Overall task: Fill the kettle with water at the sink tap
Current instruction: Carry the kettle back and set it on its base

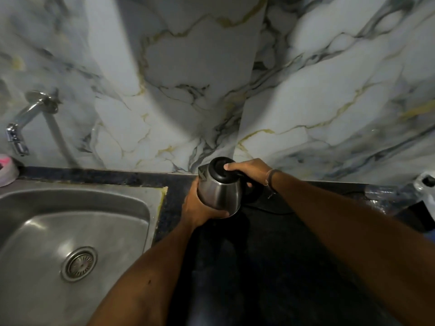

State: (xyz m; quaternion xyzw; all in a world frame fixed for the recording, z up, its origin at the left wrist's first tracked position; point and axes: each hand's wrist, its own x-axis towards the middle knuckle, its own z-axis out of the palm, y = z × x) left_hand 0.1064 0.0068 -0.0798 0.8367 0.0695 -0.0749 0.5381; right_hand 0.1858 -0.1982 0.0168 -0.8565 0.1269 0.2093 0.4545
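A steel kettle (220, 191) with a black lid and black handle is over the dark counter (270, 255), near the marble wall. My left hand (199, 207) cups its lower body from the left. My right hand (249, 170) grips the handle from the right, thumb resting on the closed lid. The steel sink (77, 201) lies to the left, with its drain strainer (79, 263) in the basin. The chrome tap (24, 118) juts from the wall at far left; no water runs from it.
A pink and white object (7, 169) sits on the ledge at the far left behind the sink. Clear plastic-wrapped items (400, 196) and a white object (427, 184) rest at the right edge of the counter. The marble-patterned wall (211, 78) rises directly behind.
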